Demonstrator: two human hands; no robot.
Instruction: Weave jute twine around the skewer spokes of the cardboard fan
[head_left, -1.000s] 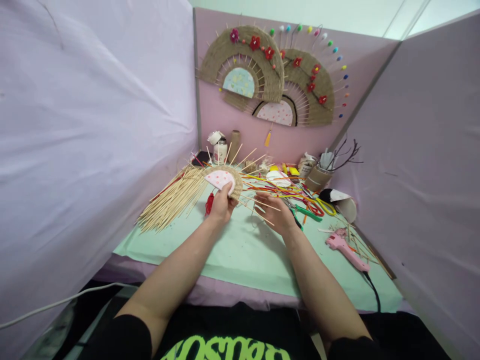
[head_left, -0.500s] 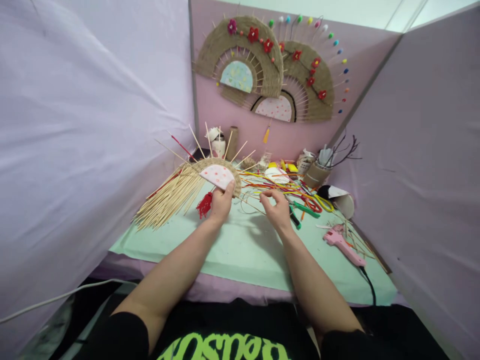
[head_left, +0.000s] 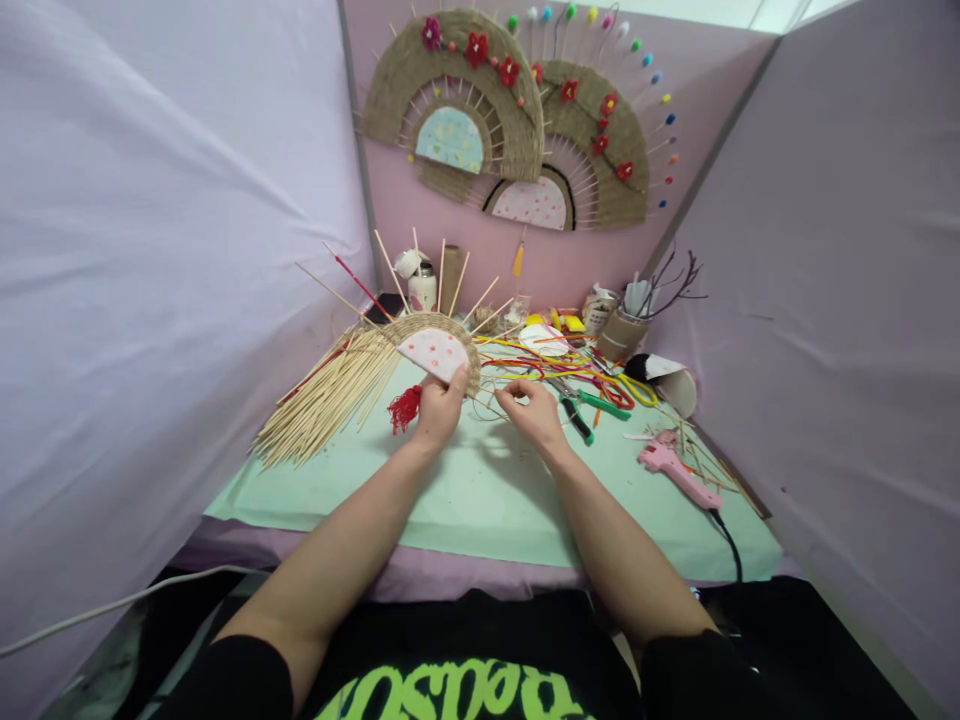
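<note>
My left hand [head_left: 436, 408] grips the lower edge of a small half-round fan [head_left: 437, 345], holding it upright above the green mat [head_left: 487, 490]. The fan has a pink dotted centre, a woven tan rim, thin wooden sticks fanning out from it and a red tassel [head_left: 403, 408] hanging below. My right hand [head_left: 528, 410] is just to the right of the fan, its fingers pinched on a thin strand of twine that runs toward the fan.
A heap of bamboo sticks [head_left: 326, 395] lies at the left. Coloured pipe cleaners [head_left: 570, 370], green-handled pliers [head_left: 581, 415], a pink glue gun [head_left: 671, 470], paper tubes and a bottle crowd the back and right. Two finished fans [head_left: 510, 130] hang on the rear wall.
My left hand has raised the fan from lying low to standing upright. My right hand has closed from a loose spread into a pinch and moved left toward the fan.
</note>
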